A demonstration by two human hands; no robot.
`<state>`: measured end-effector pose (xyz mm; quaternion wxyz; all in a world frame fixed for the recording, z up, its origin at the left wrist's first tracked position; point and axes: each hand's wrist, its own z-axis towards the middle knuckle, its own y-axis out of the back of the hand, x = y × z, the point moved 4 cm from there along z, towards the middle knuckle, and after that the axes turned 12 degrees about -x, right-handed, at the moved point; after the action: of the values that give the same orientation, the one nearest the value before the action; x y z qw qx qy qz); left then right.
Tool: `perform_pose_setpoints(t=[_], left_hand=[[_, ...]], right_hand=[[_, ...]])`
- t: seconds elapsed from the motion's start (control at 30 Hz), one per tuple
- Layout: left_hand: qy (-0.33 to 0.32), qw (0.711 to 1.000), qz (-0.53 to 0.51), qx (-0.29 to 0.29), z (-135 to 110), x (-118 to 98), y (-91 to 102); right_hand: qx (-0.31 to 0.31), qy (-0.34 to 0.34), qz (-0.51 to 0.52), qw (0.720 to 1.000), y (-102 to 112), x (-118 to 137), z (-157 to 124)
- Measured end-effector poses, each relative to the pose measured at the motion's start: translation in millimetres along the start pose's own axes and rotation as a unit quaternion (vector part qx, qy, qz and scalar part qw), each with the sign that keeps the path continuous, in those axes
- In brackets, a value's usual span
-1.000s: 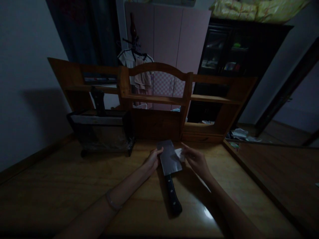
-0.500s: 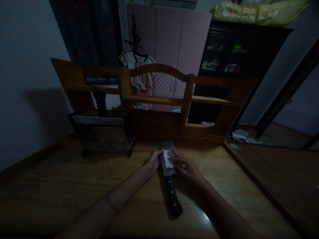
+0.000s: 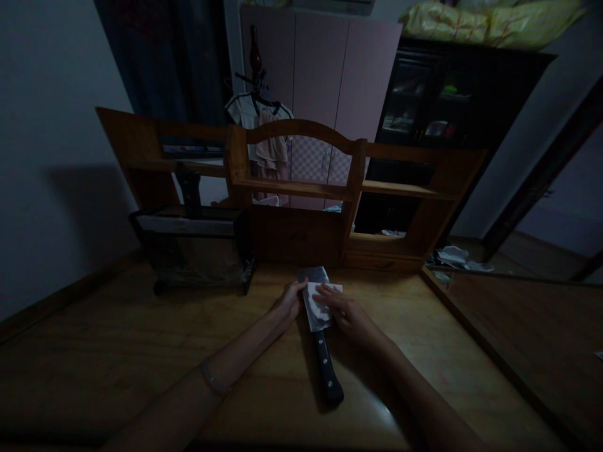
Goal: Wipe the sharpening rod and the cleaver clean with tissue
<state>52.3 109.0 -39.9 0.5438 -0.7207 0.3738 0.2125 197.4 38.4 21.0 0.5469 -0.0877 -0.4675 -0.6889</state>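
A kitchen cleaver (image 3: 328,375) lies on the wooden desktop, its black riveted handle toward me and its broad grey blade (image 3: 315,274) pointing away. At the blade's left edge, my left hand (image 3: 291,301) is closed, with the thumb on top and the other fingers partly hidden. My right hand (image 3: 347,314) holds a white tissue (image 3: 316,306) against the blade's flat side, its fingers pressed over it. Part of the tissue sticks out past the fingertips on the right. Neither hand touches the handle.
To the left stands a black knife rack (image 3: 188,226) with a dark handle rising from it and clear plastic around its lower part. A wooden shelf unit (image 3: 296,188) runs along the back of the desktop (image 3: 141,351). A raised wooden edge (image 3: 490,351) borders the right side.
My right hand has shifted slightly, and its fingers now lie flatter over the tissue. More of the tissue is spread out toward the right. The cleaver and my left hand look nearly unchanged.
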Motion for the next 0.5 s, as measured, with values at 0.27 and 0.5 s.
perform_pose_setpoints(t=[0.27,0.5], left_hand=[[0.021,0.998,0.008,-0.054,-1.1,1.0,1.0],[-0.004,0.997,-0.001,-0.074,-5.3,-2.3,1.0]], right_hand=[[0.056,-0.079,0.165,0.981,4.8,5.6,1.5],[0.088,-0.099,0.217,0.967,4.2,12.9,-1.2]])
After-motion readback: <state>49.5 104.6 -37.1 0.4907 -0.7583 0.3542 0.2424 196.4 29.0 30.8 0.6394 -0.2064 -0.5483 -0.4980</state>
